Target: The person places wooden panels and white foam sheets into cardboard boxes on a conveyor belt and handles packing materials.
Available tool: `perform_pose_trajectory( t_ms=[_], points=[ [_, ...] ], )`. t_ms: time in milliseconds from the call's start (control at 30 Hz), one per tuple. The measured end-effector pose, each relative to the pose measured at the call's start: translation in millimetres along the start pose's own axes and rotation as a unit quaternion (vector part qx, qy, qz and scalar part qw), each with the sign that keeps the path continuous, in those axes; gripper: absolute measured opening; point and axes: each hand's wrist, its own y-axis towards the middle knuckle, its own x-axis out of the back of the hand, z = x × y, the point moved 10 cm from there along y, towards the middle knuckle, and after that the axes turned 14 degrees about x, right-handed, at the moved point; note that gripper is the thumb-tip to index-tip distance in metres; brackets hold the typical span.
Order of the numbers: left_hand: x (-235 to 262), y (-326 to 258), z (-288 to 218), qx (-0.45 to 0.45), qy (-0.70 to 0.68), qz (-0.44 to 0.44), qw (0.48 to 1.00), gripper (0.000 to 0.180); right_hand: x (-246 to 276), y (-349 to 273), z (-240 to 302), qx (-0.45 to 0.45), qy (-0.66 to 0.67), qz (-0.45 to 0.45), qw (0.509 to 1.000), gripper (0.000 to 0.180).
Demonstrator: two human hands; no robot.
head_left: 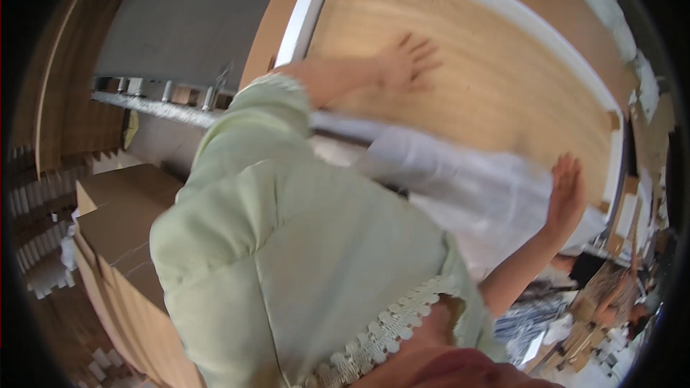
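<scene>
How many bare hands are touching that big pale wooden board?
2: the left hand lies flat near the pale wooden board's middle; the right hand presses its lower right edge. None seem hidden.

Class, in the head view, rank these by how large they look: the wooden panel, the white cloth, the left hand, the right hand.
1. Wooden panel
2. White cloth
3. Left hand and right hand: they look about alike, so unranked.

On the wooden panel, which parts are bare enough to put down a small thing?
The wooden panel is bare between the left hand and the right hand, and above the left hand up to the white edge strip. The lower left part is taken by the white cloth. The floor at lower right is cluttered.
</scene>
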Motion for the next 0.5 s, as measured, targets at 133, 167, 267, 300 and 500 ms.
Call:
perform_pose_trajectory(
  t_ms=[133, 167, 267, 300, 500],
  points=[
    [-3, 37, 3, 0.001, -0.035, 0.137, 0.99, 0.066, -26, -43, 38, 0.061, -0.037, 0.052, 0.996, 0.044],
    [17, 42, 10, 0.044, -0.068, 0.214, 0.973, 0.063, -35, -50, 52, 0.091, -0.028, 0.079, 0.992, 0.043],
    [123, -45, 41, 0.206, -0.466, 0.129, 0.851, 0.048, -16, -86, 50, 0.09, 0.018, 0.148, 0.985, 0.04],
    [155, -85, 57, 0.249, -0.488, 0.089, 0.832, 0.045, -6, -96, 42, 0.077, 0.034, 0.154, 0.985, 0.039],
    [190, -377, 192, 0.513, -0.435, -0.198, 0.714, 0.037, -42, -177, -16, 0.04, 0.136, 0.18, 0.973, 0.038]
  ],
)
